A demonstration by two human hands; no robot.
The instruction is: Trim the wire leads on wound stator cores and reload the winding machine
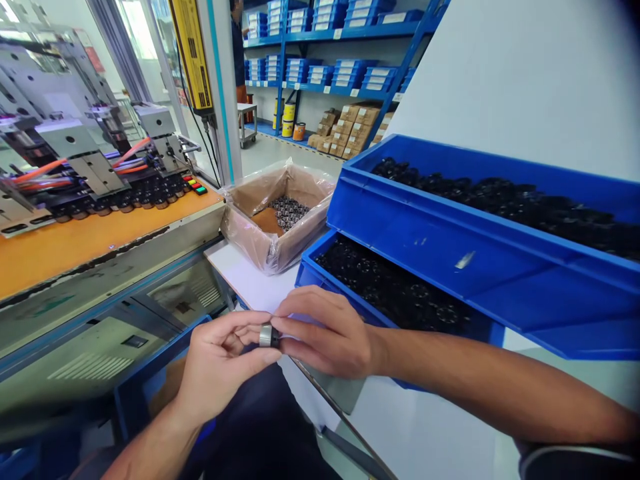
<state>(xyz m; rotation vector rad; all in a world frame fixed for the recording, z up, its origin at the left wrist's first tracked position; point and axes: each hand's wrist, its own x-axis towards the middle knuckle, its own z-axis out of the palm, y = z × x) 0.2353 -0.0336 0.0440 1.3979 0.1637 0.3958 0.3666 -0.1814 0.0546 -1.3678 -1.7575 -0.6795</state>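
In front of my lap, my left hand (213, 373) pinches a small grey metal ring (265, 335) with a ribbed outer side between thumb and fingers. From the right, my right hand (330, 331) meets it, its fingertips closed on a small black part (275, 337) against the ring's right side. The fingers cover much of this black part, so I cannot tell how far it sits in the ring. Just behind my right hand stands the lower blue bin (325, 270), filled with black plastic pieces (400, 287).
An upper blue bin (425, 220) of black parts overhangs the lower one. A plastic-lined carton (250, 243) holds metal pieces. At left, a machine (90, 167) stands on an orange bench top (130, 227). A person (239, 53) is near the blue shelves (310, 40).
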